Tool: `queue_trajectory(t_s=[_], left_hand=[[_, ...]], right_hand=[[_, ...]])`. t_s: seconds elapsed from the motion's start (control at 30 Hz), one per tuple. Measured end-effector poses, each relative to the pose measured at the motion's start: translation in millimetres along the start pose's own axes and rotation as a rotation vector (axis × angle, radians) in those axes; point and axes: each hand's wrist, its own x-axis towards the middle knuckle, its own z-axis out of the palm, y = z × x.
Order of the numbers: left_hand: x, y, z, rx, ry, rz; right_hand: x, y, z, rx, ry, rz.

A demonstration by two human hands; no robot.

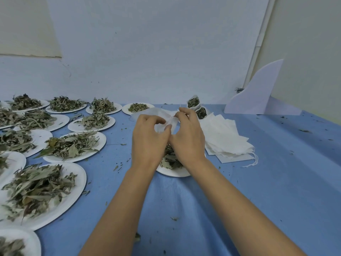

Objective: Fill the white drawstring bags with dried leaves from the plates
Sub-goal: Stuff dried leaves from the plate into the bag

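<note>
Both hands hold one white drawstring bag above a white plate of dried leaves at the table's middle. My left hand pinches the bag's edge with curled fingers and thumb. My right hand pinches the same edge from the right side. The bag looks flat, and its lower part is hidden behind my hands. A stack of flat white bags lies just right of the plate. Two filled bags stand behind it.
Several white plates heaped with dried leaves cover the left half of the blue table. A white curved board stands at the back right by the wall. Leaf crumbs lie scattered over the cloth.
</note>
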Motion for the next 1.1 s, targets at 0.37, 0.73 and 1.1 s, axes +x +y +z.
queue_trajectory(t_s=[0.37, 0.73, 1.1], left_hand=[[11, -3, -11, -0.357, 0.121, -0.156], [-3, -18, -6, 0.163, 0.005, 0.086], [2, -21, 2, 0.183, -0.103, 0.01]], right_hand=[[-4, 6, -1, -0.179, -0.12, -0.079], [-6, -4, -2, -0.11, -0.129, -0.111], [-7, -4, -1, -0.218, -0.121, -0.143]])
